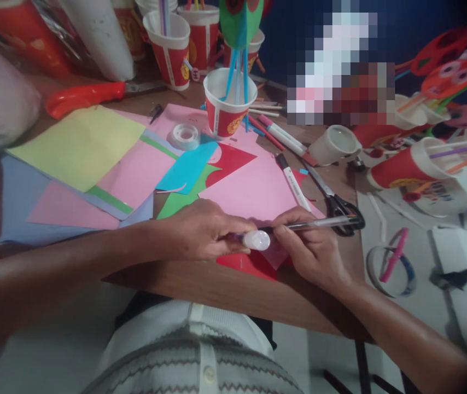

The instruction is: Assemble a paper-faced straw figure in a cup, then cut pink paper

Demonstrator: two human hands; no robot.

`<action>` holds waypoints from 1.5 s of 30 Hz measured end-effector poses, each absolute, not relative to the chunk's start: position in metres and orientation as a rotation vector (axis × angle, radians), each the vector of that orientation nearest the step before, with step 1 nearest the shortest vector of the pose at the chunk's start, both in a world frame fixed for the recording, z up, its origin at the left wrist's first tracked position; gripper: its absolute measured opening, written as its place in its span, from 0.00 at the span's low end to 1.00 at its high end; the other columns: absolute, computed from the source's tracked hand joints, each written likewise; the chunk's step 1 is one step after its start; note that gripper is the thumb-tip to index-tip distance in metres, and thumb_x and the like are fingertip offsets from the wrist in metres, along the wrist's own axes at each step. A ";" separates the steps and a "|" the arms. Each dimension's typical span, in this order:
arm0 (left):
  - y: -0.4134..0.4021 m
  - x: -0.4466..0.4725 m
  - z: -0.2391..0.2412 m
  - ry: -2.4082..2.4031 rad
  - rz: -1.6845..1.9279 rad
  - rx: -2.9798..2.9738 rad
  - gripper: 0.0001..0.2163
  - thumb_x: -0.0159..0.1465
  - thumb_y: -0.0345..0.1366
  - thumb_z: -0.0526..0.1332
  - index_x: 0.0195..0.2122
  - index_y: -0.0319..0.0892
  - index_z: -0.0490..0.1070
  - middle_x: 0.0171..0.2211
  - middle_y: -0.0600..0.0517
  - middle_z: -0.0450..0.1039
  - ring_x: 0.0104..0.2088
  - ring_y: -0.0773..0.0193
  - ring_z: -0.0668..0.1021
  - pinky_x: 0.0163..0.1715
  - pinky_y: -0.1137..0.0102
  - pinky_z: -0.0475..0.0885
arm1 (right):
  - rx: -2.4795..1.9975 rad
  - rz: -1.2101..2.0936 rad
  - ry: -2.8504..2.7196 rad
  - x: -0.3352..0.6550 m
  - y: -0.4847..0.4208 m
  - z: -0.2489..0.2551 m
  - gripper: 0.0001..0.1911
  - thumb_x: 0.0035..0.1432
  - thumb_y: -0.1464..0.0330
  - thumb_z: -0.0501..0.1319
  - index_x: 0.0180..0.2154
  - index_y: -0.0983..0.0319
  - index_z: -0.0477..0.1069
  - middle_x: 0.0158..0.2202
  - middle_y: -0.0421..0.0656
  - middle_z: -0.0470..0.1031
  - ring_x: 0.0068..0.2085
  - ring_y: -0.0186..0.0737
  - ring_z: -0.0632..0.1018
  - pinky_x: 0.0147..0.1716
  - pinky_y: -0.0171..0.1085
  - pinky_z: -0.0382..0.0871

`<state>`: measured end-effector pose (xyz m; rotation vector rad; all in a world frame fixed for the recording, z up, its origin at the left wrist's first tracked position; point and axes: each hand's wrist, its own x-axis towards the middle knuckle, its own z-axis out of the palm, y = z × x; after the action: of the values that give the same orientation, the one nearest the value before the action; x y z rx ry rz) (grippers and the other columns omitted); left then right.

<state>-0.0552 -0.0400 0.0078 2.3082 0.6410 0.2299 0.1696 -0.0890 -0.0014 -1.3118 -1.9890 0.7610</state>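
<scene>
My left hand [203, 230] is closed around a small dark tube with a rounded whitish end [258, 240]; most of it is hidden by the fingers, so its kind is unclear. Facing it, my right hand [315, 246] pinches a slim pen [327, 221] with a clear barrel, its dark end pointing toward the left hand. Both hands are close together above the table's front edge. Beneath and behind them lie pink paper [245, 191] and a red paper piece [247, 265]. A white marker with a black cap [293, 183] rests just beyond the right hand.
Black-handled scissors [336, 205] lie to the right, and a red-handled cutter [86, 97] at the back left. A tape roll [184, 135] sits on the coloured papers. A red-and-white paper cup [227, 117] holds straws behind them. A white mug [335, 144] is tipped over.
</scene>
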 end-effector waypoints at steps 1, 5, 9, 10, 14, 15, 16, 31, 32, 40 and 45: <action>-0.040 -0.055 0.008 0.644 0.224 2.312 0.10 0.64 0.40 0.56 0.38 0.43 0.74 0.21 0.57 0.70 0.20 0.73 0.67 0.21 0.77 0.56 | -1.323 0.805 -1.977 0.169 -0.086 -0.001 0.06 0.61 0.69 0.55 0.33 0.62 0.70 0.30 0.40 0.73 0.30 0.35 0.74 0.31 0.34 0.69; -0.041 -0.056 0.007 0.657 0.201 2.320 0.10 0.63 0.38 0.56 0.43 0.46 0.73 0.23 0.57 0.73 0.22 0.71 0.71 0.22 0.77 0.56 | -1.323 1.089 -1.933 0.166 -0.069 0.005 0.15 0.63 0.67 0.54 0.25 0.63 0.70 0.33 0.41 0.73 0.30 0.33 0.74 0.30 0.33 0.68; -0.041 -0.057 0.009 0.679 0.207 2.325 0.09 0.64 0.39 0.55 0.42 0.48 0.73 0.23 0.57 0.73 0.22 0.71 0.72 0.21 0.76 0.56 | -1.309 1.384 -1.907 0.160 -0.049 0.014 0.13 0.64 0.66 0.53 0.28 0.62 0.69 0.27 0.39 0.72 0.28 0.32 0.75 0.29 0.32 0.68; -0.041 -0.057 0.009 0.683 0.210 2.335 0.09 0.64 0.39 0.55 0.40 0.47 0.73 0.22 0.57 0.72 0.21 0.71 0.72 0.21 0.76 0.56 | -1.306 1.432 -1.932 0.158 -0.043 0.016 0.12 0.63 0.66 0.53 0.29 0.62 0.68 0.26 0.39 0.72 0.27 0.32 0.74 0.27 0.31 0.68; -0.041 -0.057 0.011 0.678 0.198 2.372 0.07 0.64 0.38 0.55 0.37 0.47 0.73 0.21 0.57 0.71 0.21 0.69 0.72 0.20 0.75 0.54 | -1.271 1.576 -2.058 0.148 -0.023 0.024 0.11 0.63 0.65 0.53 0.30 0.62 0.66 0.23 0.37 0.71 0.24 0.31 0.72 0.25 0.30 0.66; -0.041 -0.057 0.011 0.680 0.204 2.376 0.08 0.64 0.38 0.55 0.37 0.47 0.73 0.21 0.57 0.72 0.21 0.69 0.72 0.20 0.74 0.54 | -1.252 1.599 -2.108 0.145 -0.019 0.026 0.12 0.63 0.66 0.53 0.28 0.62 0.66 0.24 0.37 0.71 0.25 0.31 0.72 0.26 0.30 0.66; -0.041 -0.057 0.011 0.685 0.216 2.380 0.08 0.64 0.39 0.55 0.37 0.47 0.73 0.22 0.57 0.72 0.21 0.68 0.72 0.20 0.74 0.54 | -1.232 1.612 -2.160 0.142 -0.015 0.028 0.12 0.63 0.66 0.53 0.28 0.62 0.66 0.24 0.37 0.71 0.25 0.30 0.71 0.26 0.30 0.65; -0.041 -0.058 0.008 0.641 0.317 2.298 0.08 0.63 0.37 0.57 0.33 0.44 0.74 0.21 0.56 0.71 0.21 0.70 0.70 0.21 0.75 0.57 | -1.106 1.775 -2.017 0.126 0.006 0.030 0.08 0.59 0.66 0.56 0.28 0.62 0.66 0.19 0.35 0.69 0.21 0.30 0.70 0.21 0.29 0.64; -0.040 -0.059 0.007 0.617 0.322 2.237 0.07 0.63 0.37 0.57 0.34 0.43 0.75 0.21 0.57 0.70 0.20 0.71 0.70 0.21 0.76 0.57 | -1.139 1.732 -1.889 0.130 0.006 0.028 0.08 0.59 0.66 0.56 0.29 0.61 0.66 0.19 0.35 0.69 0.20 0.30 0.70 0.21 0.29 0.65; -0.025 -0.066 0.003 0.812 0.622 1.481 0.07 0.57 0.37 0.63 0.33 0.39 0.74 0.26 0.53 0.76 0.26 0.67 0.77 0.26 0.75 0.71 | -1.147 1.419 -1.252 0.162 -0.029 0.009 0.04 0.60 0.67 0.58 0.33 0.60 0.69 0.21 0.36 0.73 0.23 0.30 0.73 0.23 0.28 0.68; -0.024 -0.064 0.005 0.875 0.697 1.503 0.06 0.56 0.36 0.62 0.32 0.39 0.72 0.26 0.53 0.76 0.26 0.66 0.78 0.27 0.74 0.73 | -1.145 1.367 -1.219 0.164 -0.055 -0.010 0.07 0.62 0.65 0.58 0.42 0.57 0.70 0.29 0.39 0.77 0.30 0.33 0.76 0.30 0.32 0.71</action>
<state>-0.0639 -0.0242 0.0047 1.5035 0.8753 0.6974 0.1644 -0.0550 -0.0102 -1.1450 -1.2188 1.3673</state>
